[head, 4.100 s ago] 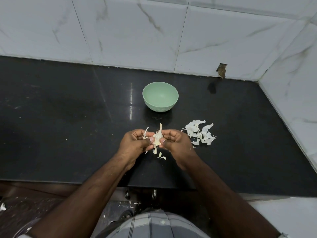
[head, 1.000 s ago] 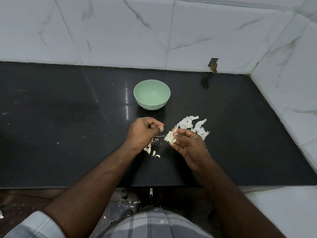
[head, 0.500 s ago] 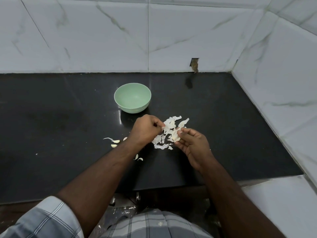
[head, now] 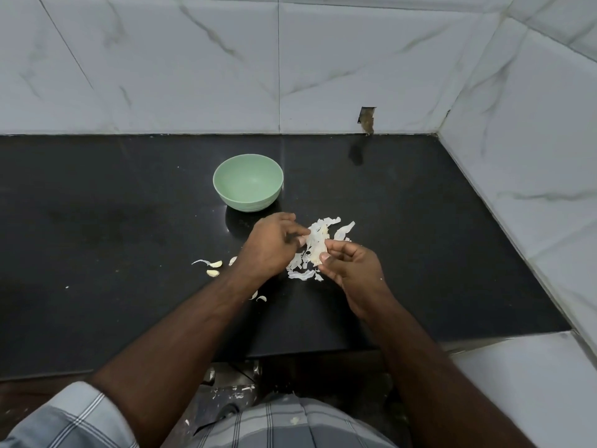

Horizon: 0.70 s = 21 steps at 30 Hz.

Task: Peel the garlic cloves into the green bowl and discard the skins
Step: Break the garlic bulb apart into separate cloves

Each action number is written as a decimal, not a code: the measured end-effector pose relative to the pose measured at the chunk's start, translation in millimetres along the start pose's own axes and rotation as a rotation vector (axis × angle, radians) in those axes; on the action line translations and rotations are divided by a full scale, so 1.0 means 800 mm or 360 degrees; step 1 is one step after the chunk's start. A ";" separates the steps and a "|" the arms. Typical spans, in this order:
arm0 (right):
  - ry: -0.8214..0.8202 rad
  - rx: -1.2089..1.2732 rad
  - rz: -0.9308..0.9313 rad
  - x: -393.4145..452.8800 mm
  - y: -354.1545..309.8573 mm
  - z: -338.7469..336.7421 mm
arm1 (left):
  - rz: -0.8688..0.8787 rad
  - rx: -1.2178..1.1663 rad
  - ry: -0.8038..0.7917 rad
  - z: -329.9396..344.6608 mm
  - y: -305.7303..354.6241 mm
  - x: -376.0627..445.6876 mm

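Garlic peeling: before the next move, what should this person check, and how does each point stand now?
1. Bowl upright and within reach: ok.
2. Bowl holds peeled cloves: not ok, it looks empty.
3. Garlic firmly held: ok, right hand pinches it, left hand pinches its skin.
4. Skins kept in one heap: ok, they lie together beside the hands on the counter.
5. Loose cloves on the counter peeled: cannot tell, too small.
6. Held piece fully peeled: not ok, papery skin shows on it.
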State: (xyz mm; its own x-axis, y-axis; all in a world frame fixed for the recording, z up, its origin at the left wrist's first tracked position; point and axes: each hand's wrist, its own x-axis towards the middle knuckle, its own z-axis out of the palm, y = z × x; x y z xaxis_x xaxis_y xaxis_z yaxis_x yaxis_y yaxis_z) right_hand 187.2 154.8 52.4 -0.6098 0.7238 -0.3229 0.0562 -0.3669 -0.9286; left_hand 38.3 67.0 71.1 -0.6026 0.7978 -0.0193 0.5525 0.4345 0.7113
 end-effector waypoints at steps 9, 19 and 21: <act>0.0176 -0.0321 -0.0242 -0.002 0.000 0.030 | -0.0172 -0.0496 0.0009 -0.007 -0.013 -0.022; -0.0055 -0.0624 -0.0392 -0.006 0.004 0.052 | -0.0519 -0.1792 -0.0182 -0.017 -0.038 -0.054; 0.0069 -0.0812 -0.0420 -0.002 0.003 0.047 | -0.0559 -0.1890 -0.0222 -0.020 -0.044 -0.059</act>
State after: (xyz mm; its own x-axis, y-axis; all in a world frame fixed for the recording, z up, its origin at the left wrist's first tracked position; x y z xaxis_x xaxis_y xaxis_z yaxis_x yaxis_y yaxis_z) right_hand 158.4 130.6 57.7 -0.6224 0.7799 -0.0654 0.2873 0.1499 -0.9460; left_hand 38.0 7.6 58.5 -0.5058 0.7843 -0.3592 -0.5316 0.0445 0.8458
